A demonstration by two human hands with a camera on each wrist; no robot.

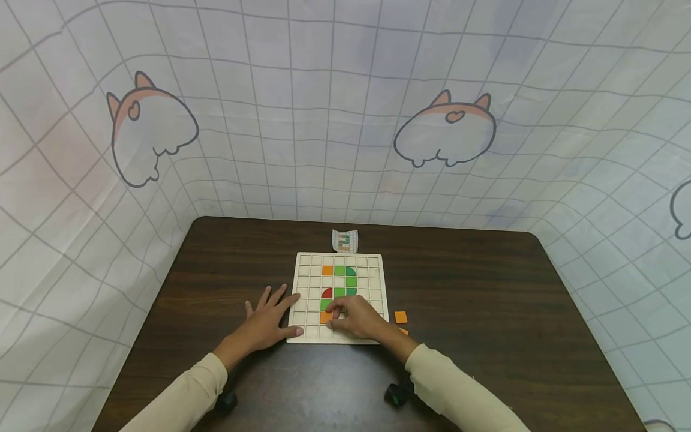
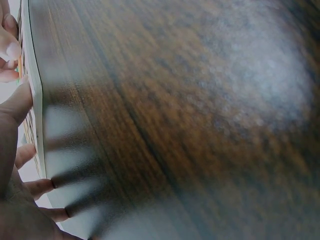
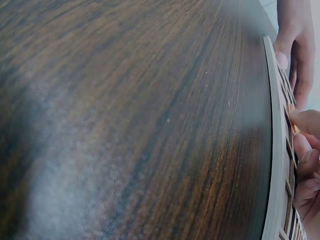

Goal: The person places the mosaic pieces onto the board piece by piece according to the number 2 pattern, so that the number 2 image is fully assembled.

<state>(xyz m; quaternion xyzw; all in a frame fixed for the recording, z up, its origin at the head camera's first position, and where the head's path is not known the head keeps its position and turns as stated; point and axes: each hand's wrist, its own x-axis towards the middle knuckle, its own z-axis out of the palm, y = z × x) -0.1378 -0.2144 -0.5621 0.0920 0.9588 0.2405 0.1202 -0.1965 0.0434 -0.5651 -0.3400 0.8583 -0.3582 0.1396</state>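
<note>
A white grid board (image 1: 308, 333) lies on the table with square and rounded tiles set in its cells. My left hand (image 1: 261, 327) is spread at the board's left side, thumb and forefinger resting on its edge. In the left wrist view the other fingertips (image 2: 60, 215) of that hand touch the tabletop. Over the lower middle of the board, my right hand (image 1: 356, 318) has thumb and forefinger pinching an orange tile (image 1: 326, 318) at a cell. Just above that tile is a green tile (image 1: 326, 304), and higher up a red rounded tile (image 1: 327, 293). The right hand hides some cells.
Loose orange tiles (image 1: 400, 317) lie right of the board, one partly behind the right wrist. A small card with a coloured pattern (image 1: 345, 241) stands beyond the far edge. A dark object (image 1: 396, 394) is beside the right sleeve. Grid-patterned cloth (image 1: 335, 150) surrounds the dark wooden table (image 1: 475, 288).
</note>
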